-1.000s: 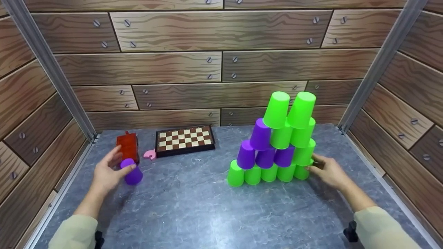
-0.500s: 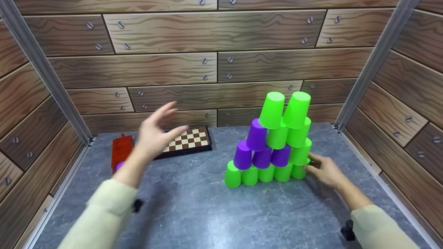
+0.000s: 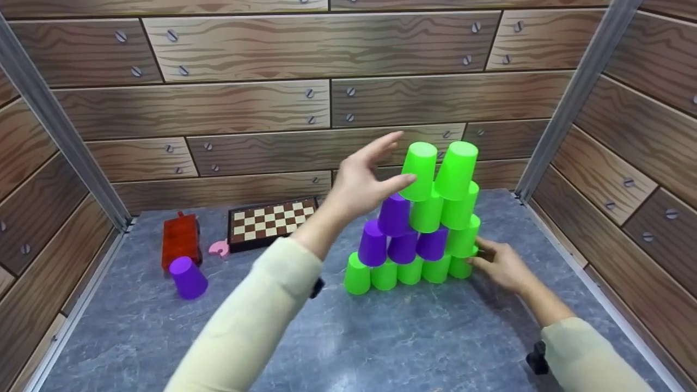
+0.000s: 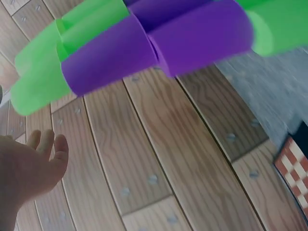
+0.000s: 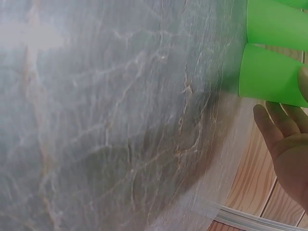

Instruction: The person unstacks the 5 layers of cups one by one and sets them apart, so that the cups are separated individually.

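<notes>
On the near part of the grey marbled tabletop [image 3: 381, 337], two pale sleeves reach forward. The right hand [image 3: 501, 265] sits low at the right foot of a pyramid of upturned green and purple plastic cups [image 3: 422, 228], fingers relaxed and touching the outermost bright green bottom-row cup [image 3: 462, 267]; the right wrist view shows those fingers [image 5: 281, 127] just beside that cup's wall, not curled round it. Well to the left, a lone purple plastic cup [image 3: 188, 277] stands upside down and slightly tilted on the table, just in front of a flat red rectangular box [image 3: 179, 239]. A small pink curved piece [image 3: 219, 248] lies between that box and a folded brown-and-cream chessboard [image 3: 272, 222] farther back. Higher and farther, the left hand [image 3: 366, 182] is raised at the pyramid's left shoulder, fingers spread and straight, holding nothing, with its thumb tip at the side of the left top green cup [image 3: 418, 170]. Beside it stands the second top green cup [image 3: 456, 170]. Behind everything rises the wood-plank wall with screw heads [image 3: 218, 109].
</notes>
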`<act>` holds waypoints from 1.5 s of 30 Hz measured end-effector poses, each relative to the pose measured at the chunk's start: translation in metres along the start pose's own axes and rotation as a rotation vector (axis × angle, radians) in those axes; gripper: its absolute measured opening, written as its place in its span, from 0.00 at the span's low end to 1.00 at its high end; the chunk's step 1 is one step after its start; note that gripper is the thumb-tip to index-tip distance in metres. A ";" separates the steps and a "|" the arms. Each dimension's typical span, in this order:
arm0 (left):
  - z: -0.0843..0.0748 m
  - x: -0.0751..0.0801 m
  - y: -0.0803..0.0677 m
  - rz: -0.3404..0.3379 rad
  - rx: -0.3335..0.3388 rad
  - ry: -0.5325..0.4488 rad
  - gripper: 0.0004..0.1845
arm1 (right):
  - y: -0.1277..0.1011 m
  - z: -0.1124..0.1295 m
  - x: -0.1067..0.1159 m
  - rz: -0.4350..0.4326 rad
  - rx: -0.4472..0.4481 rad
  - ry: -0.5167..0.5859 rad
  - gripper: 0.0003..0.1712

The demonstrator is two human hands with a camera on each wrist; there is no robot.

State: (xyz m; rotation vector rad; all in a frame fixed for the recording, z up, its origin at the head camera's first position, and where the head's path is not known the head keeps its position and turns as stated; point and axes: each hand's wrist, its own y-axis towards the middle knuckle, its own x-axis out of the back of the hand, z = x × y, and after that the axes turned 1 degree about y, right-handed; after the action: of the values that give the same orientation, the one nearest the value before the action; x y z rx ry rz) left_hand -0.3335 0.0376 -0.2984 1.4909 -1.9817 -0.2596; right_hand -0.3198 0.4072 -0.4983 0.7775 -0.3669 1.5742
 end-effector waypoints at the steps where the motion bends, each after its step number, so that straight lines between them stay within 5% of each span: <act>1: -0.001 -0.005 0.003 -0.003 0.008 -0.002 0.40 | 0.000 0.000 -0.001 -0.001 -0.002 0.002 0.36; 12: 0.001 -0.034 0.020 -0.013 0.042 0.037 0.35 | -0.002 0.004 -0.001 -0.010 -0.008 0.038 0.36; 19: 0.002 -0.038 0.022 -0.018 0.034 0.094 0.33 | 0.000 0.004 -0.002 -0.008 0.000 0.036 0.36; 25: -0.001 -0.034 0.019 -0.036 0.041 0.051 0.32 | -0.001 0.005 0.000 0.008 -0.018 0.040 0.36; 33: -0.007 -0.008 0.007 -0.066 0.038 -0.050 0.32 | -0.001 0.004 -0.001 0.009 -0.014 0.026 0.35; 45: 0.006 0.066 -0.029 -0.141 0.049 -0.053 0.34 | 0.001 0.004 -0.001 0.006 0.007 0.011 0.36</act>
State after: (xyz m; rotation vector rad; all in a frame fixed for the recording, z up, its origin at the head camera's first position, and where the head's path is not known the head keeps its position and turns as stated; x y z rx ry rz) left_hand -0.3245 -0.0345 -0.2938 1.6739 -1.9393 -0.3157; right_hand -0.3197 0.4040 -0.4954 0.7735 -0.3566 1.5850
